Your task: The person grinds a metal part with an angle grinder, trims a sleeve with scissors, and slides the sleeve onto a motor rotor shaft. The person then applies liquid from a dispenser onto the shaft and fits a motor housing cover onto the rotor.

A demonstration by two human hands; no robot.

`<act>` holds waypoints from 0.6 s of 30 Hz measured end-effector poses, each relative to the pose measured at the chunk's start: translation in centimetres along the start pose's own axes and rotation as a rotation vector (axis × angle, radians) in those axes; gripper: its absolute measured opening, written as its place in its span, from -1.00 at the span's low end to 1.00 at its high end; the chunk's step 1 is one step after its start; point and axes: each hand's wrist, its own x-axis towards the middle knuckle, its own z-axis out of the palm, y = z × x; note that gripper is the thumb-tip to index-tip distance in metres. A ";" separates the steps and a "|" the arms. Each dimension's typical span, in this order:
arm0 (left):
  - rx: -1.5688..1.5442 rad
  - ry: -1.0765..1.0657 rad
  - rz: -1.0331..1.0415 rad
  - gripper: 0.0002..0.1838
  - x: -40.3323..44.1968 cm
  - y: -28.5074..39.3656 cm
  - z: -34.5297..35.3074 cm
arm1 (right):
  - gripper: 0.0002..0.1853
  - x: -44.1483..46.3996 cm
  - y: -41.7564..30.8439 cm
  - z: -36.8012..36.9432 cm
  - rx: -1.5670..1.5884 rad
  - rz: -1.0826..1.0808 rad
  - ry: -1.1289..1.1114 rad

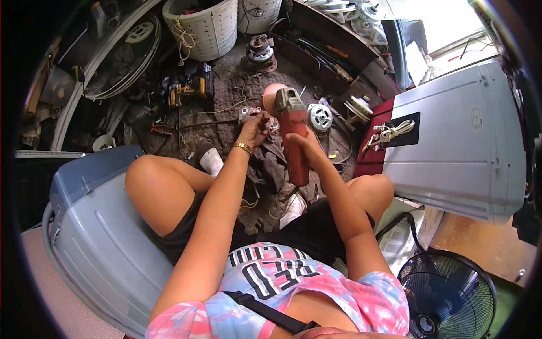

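The drill lies on the floor before the basket, left of the motor; the fan is at right.

A dark, rough floor spreads under scattered tools. White perforated baskets stand along its far edge, near an open tool box. Grey plastic housings lie at both sides, a black fan stands lower right, and bright light enters upper right.
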 end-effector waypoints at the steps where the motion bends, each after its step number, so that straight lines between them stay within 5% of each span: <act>1: 0.162 0.061 0.007 -0.79 -0.1 -0.3 -1.2 | -0.46 -0.4 -0.8 0.2 0.026 0.014 -0.003; 3: 0.533 0.256 0.016 -0.71 -0.7 -1.2 -2.1 | -0.51 -0.3 -1.0 0.2 0.058 -0.004 0.014; 7: 1.079 0.215 0.747 -0.69 -6.3 -3.8 1.5 | -0.54 -0.2 -1.5 -0.7 0.121 -0.008 0.065; 10: 1.405 0.015 0.715 -0.65 -12.3 -5.4 4.1 | -0.54 -0.1 -1.9 -1.2 0.124 -0.061 0.147; 13: 1.170 -0.224 0.607 -0.62 -15.6 -6.7 6.1 | -0.54 -0.6 -3.0 -1.1 0.184 -0.093 0.159; 18: 1.219 -0.231 0.615 -0.57 -15.8 -6.4 6.8 | -0.54 -1.5 -3.3 -1.0 0.256 -0.156 0.142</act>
